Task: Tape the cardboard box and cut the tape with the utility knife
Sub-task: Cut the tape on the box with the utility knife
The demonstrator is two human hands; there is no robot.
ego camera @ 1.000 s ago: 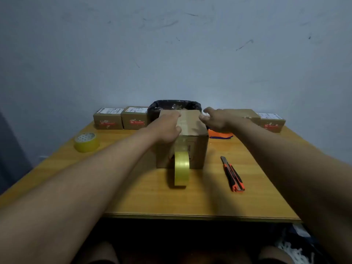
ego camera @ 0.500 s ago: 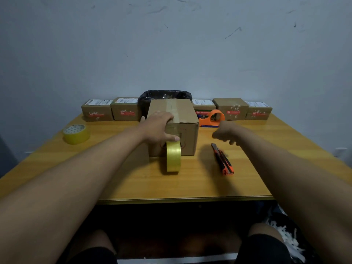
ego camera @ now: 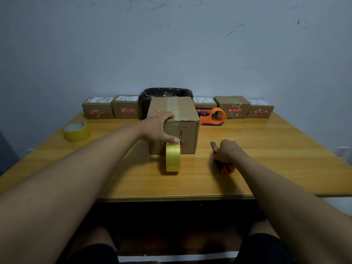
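Observation:
A brown cardboard box (ego camera: 185, 119) stands mid-table with a strip of tape along its top seam. A yellow tape roll (ego camera: 173, 159) stands on edge against the box's front, its tape running up the front face. My left hand (ego camera: 159, 126) presses on the box's front left top edge, thumb down on the tape just above the roll. My right hand (ego camera: 227, 151) is curled over the orange and black utility knife (ego camera: 225, 166) lying on the table right of the box; its tip and tail stick out from under the fingers.
A second yellow tape roll (ego camera: 77, 131) lies flat at the left. An orange tape dispenser (ego camera: 214, 117) sits behind the box on the right. Several small labelled cartons (ego camera: 233, 106) and a black-lined bin (ego camera: 165, 92) line the back edge by the wall.
My right hand left the box top, dropped to the table and closed over the knife. My left hand slid from the top to the front edge, thumb on the tape.

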